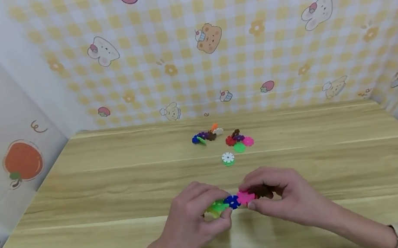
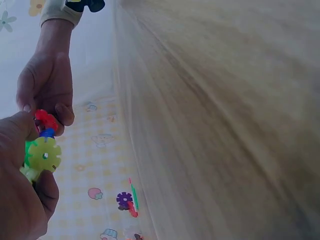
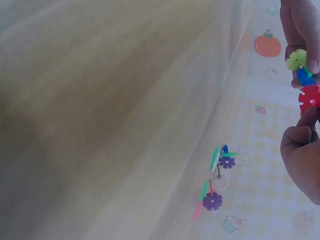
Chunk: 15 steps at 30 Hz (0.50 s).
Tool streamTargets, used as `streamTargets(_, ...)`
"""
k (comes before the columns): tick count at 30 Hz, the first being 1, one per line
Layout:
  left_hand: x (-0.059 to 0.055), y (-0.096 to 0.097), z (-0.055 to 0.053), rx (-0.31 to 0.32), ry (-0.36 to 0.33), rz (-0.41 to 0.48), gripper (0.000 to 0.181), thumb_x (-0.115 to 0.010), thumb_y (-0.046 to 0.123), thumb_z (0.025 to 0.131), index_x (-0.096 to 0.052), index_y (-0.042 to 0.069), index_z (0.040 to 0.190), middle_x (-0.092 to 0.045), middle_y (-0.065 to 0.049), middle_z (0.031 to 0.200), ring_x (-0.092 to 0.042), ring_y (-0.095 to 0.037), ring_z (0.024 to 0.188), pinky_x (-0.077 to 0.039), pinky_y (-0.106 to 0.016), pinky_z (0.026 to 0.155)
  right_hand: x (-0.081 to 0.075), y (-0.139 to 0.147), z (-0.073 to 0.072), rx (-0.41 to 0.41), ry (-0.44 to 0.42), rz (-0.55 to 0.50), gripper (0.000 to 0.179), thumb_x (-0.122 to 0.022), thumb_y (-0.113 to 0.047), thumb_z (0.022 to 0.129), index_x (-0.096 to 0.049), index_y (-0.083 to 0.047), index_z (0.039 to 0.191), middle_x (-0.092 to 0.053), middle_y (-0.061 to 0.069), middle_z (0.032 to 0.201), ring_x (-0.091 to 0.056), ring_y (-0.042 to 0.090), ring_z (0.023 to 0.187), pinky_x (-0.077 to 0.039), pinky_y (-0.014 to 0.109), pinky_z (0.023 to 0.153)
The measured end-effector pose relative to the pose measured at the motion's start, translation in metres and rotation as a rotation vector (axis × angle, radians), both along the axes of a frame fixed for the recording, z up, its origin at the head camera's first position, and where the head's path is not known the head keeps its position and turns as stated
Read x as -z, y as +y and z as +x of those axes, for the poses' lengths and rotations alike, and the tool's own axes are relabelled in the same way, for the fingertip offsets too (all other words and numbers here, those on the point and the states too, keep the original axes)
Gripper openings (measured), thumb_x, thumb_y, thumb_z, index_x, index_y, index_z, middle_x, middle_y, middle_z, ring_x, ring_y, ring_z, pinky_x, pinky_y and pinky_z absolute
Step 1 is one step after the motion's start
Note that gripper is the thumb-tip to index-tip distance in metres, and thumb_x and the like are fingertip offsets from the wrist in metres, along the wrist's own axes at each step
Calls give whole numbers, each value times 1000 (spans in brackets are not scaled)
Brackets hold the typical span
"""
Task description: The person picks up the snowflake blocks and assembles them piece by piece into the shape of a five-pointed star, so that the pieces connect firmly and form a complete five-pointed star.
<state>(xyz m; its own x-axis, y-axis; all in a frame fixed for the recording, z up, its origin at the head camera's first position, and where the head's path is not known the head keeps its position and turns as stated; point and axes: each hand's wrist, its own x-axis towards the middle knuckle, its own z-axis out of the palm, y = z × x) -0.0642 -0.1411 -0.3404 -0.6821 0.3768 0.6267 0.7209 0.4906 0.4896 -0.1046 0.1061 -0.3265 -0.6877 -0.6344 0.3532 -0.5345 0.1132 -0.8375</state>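
Observation:
Between the two hands is a chain of notched plastic snowflake discs. My left hand (image 1: 192, 213) pinches its left end, where a green disc (image 1: 218, 206) and a yellow-green disc (image 2: 44, 156) show. A blue disc (image 1: 232, 202) sits in the middle, beside a pink disc (image 1: 246, 197). Thumb and fingers of my right hand (image 1: 295, 195) grip the pink end, with a brown disc (image 1: 263, 191) under the curved fingers. A red disc (image 3: 309, 99) shows by the right fingertips in the right wrist view. The fingers partly hide how the discs slot together.
Beyond the hands, a white disc (image 1: 228, 157) lies over a green one on the wooden table (image 1: 113, 178). Farther back are two loose groups of discs, one with a purple disc (image 1: 202, 135), the other with a red disc (image 1: 230, 140). A patterned cloth (image 1: 189, 68) stands behind the table.

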Motion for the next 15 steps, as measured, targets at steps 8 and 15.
streamTargets(8, 2, 4, 0, -27, -55, 16, 18, -80, 8, 74, -76, 13, 90, -74, 6, 90, -62, -6, 85, -52, -15, 72, 3, -3, 4, 72, -44, 6, 32, -74, -5, 93, -70, -16, 122, -75, -3, 111, -70, 15, 95, -58, 30, 80)
streamTargets(15, -2, 5, 0, -37, -142, 52, 13, -77, 6, 75, -74, 13, 86, -74, 6, 84, -59, -4, 79, -51, -16, 65, 2, -8, 7, 30, -31, -69, 30, -72, 0, 93, -72, -12, 120, -75, 2, 113, -69, 19, 94, -59, 29, 84)
